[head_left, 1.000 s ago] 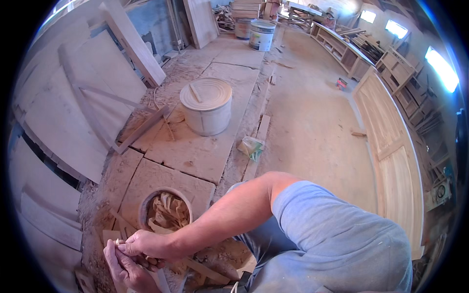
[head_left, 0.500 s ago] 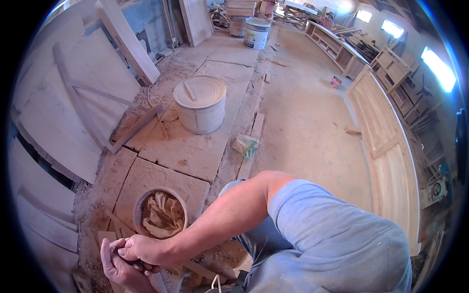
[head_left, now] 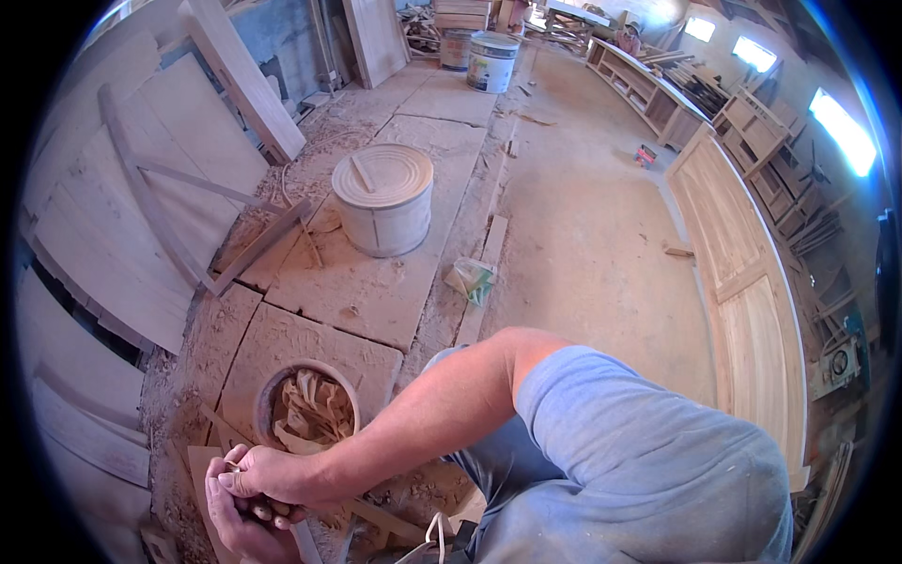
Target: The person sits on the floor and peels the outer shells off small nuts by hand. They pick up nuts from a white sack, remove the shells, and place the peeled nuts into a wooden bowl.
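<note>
the right hand (head_left: 268, 474) curls against the cupped left hand (head_left: 228, 523) near a bucket (head_left: 262, 415), any pinched thing impossible to tell.

A lidded drum (head_left: 385, 226) is carried by the dusty floor (head_left: 601, 263); an open bucket (head_left: 264, 404) is placed on the drum's near side, a pail (head_left: 491, 73) beyond it.

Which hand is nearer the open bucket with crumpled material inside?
Right. The right hand is just below the open bucket in the picture, toward its lower left; the left hand sits lower, farther from the rim.
</note>
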`<action>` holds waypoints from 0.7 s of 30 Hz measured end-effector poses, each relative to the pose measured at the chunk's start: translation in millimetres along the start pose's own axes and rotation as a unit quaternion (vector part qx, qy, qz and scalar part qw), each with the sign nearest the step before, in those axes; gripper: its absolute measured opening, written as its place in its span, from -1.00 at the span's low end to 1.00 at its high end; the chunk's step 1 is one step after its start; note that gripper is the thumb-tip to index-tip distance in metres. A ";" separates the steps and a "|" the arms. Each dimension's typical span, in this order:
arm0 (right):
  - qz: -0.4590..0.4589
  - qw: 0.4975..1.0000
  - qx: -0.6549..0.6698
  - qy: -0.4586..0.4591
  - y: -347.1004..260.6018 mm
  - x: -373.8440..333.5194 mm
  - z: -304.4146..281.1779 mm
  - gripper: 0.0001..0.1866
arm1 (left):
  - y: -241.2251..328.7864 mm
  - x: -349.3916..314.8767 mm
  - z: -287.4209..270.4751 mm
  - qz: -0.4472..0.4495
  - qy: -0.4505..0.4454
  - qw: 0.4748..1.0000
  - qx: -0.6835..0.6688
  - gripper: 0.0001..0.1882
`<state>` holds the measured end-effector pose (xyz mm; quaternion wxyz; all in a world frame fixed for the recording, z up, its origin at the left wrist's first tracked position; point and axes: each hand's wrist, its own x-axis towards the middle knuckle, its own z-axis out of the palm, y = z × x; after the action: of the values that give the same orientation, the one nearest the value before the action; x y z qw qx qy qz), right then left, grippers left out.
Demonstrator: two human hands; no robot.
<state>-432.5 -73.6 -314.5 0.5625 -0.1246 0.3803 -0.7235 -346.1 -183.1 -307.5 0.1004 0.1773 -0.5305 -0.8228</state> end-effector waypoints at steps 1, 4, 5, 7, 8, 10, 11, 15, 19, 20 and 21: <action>0.001 1.000 0.003 0.006 0.5 0.5 1.6 -0.69 | -1.1 0.5 0.1 0.012 0.018 0.999 0.031 -0.63; -0.008 1.000 0.006 0.009 3.2 2.5 5.0 -0.74 | 0.5 -0.3 8.5 0.053 0.080 0.992 0.084 -0.63; -0.017 1.000 0.004 0.004 7.3 4.8 2.0 -0.77 | 3.3 -4.2 22.8 0.067 0.104 0.989 0.074 -0.62; -0.036 0.999 0.005 0.010 13.5 9.2 1.4 -0.80 | 1.9 -9.2 35.3 0.091 0.149 0.982 0.068 -0.63; -0.048 0.999 0.008 0.023 15.6 11.2 3.2 -0.80 | -0.3 -10.1 37.5 0.101 0.168 0.978 0.071 -0.64; -0.062 0.998 0.012 0.030 17.2 13.7 5.3 -0.80 | -2.9 -9.7 37.0 0.119 0.195 0.972 0.056 -0.65; -0.065 0.998 0.012 0.024 17.3 14.5 6.3 -0.80 | -3.4 -9.0 34.0 0.127 0.204 0.970 0.038 -0.67; -0.113 0.993 0.037 -0.002 26.2 25.1 6.3 -0.80 | -6.7 -7.6 29.2 0.160 0.213 0.962 0.066 -0.62; -0.073 0.997 0.010 -0.011 8.5 -1.6 8.6 -0.85 | -16.2 -3.9 23.6 0.191 0.220 0.952 0.095 -0.51; -0.075 0.997 0.008 -0.030 11.8 2.7 7.8 -0.85 | -14.8 -2.3 26.4 0.208 0.222 0.949 0.082 -0.49; -0.076 0.996 0.006 -0.049 13.7 5.0 8.2 -0.84 | -12.4 -1.9 28.3 0.225 0.224 0.946 0.069 -0.46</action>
<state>-419.4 -82.5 -319.6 0.5243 -0.1845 0.3373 -0.7598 -355.4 -153.5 -307.8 0.3870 0.2398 -0.5762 -0.6788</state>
